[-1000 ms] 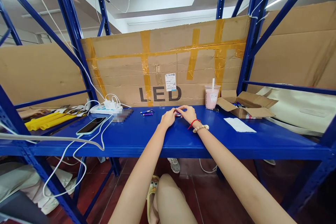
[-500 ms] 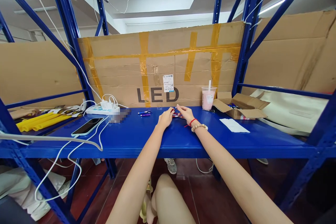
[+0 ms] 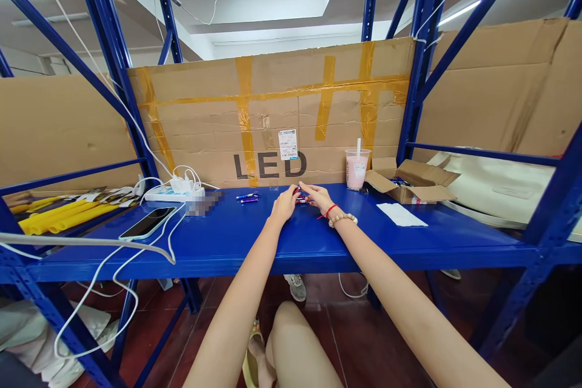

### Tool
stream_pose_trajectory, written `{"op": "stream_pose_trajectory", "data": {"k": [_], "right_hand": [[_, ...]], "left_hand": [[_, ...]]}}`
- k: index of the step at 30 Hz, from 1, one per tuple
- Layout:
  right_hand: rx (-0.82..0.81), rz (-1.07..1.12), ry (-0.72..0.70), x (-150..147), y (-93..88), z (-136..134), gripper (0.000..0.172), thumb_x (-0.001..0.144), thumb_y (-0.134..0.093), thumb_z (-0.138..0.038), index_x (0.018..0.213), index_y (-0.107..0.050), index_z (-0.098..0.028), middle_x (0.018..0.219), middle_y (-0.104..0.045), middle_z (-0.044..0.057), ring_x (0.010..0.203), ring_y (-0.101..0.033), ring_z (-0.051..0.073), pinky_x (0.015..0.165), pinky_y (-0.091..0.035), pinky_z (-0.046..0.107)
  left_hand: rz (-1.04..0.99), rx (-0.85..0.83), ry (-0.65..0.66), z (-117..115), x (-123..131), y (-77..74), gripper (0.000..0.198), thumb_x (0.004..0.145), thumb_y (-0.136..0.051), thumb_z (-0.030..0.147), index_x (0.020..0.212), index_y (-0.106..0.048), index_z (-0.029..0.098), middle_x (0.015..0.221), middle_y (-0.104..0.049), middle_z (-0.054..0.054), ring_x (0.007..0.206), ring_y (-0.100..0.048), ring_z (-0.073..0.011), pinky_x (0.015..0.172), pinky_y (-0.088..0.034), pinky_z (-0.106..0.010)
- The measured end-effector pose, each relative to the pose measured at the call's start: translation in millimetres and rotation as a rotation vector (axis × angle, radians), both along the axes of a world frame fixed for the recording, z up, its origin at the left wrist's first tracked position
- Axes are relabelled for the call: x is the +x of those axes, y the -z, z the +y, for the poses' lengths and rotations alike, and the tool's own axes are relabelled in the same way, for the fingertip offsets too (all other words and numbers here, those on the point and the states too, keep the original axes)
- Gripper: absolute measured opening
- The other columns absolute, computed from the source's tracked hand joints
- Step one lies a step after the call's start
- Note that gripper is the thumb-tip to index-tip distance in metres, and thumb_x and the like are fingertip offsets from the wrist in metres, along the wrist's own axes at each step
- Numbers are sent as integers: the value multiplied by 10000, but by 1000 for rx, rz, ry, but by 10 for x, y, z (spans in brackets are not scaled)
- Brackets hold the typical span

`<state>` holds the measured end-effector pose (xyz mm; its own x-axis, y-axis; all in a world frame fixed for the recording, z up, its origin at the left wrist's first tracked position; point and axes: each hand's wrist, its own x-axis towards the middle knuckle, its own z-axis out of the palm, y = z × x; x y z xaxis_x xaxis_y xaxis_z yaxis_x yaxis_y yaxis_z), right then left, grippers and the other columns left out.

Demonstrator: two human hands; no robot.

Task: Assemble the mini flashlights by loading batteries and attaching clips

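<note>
Over the middle of the blue shelf top, my left hand [image 3: 285,205] and my right hand [image 3: 319,199] meet at the fingertips. My left fingers pinch a small shiny red piece [image 3: 297,191], mostly covered by the fingers. The right fingers are closed against the same spot; what they hold, if anything, is hidden. Under the hands lie small shiny red pieces [image 3: 301,199], too small to name. Left of my left hand rest several slim, shiny blue and purple pieces [image 3: 248,197]. A red cord and a beaded bracelet circle my right wrist.
A pink drink cup [image 3: 356,168] with a straw and an open cardboard box [image 3: 411,182] stand at right, with white paper [image 3: 402,214] in front. At left are a phone [image 3: 148,223], a power strip [image 3: 154,194], loose white cables and yellow tubes [image 3: 73,217]. Cardboard [image 3: 204,127] backs the shelf.
The whole view has shifted slightly. My hands stay together in the same place, with the right fingertips stretched a little further over the left ones.
</note>
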<state>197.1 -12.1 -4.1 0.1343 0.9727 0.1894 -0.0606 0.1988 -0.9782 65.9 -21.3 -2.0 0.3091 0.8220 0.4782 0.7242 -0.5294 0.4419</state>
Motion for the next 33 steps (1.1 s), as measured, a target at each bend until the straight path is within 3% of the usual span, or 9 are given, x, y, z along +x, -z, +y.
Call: {"op": "stream_pose_trajectory", "data": {"k": [12, 18, 33], "right_hand": [[-71, 59, -102, 7, -14, -20, 255, 716, -656, -390, 849, -666, -173, 936, -665, 46, 472, -534, 19, 375, -382, 105], [-94, 64, -137, 40, 25, 20, 279, 685, -686, -401, 857, -668, -182, 904, -667, 37, 536, -575, 40, 371, -352, 101], [-116, 80, -155, 63, 46, 45, 277, 663, -710, -409, 819, -678, -183, 793, -662, 13, 513, -539, 28, 381, -356, 99]], "left_hand": [[-2, 0, 49, 38, -4, 32, 246, 921, -327, 263, 1111, -479, 230, 937, -643, -65, 866, -603, -207, 717, -447, -284], [14, -5, 72, 84, 4, 49, 266, 929, -298, 244, 1124, -475, 212, 870, -646, -56, 820, -608, -185, 728, -445, -271], [77, -38, 36, 26, 4, 19, 300, 941, -254, 291, 1163, -445, 228, 927, -646, -61, 881, -603, -200, 748, -440, -292]]}}
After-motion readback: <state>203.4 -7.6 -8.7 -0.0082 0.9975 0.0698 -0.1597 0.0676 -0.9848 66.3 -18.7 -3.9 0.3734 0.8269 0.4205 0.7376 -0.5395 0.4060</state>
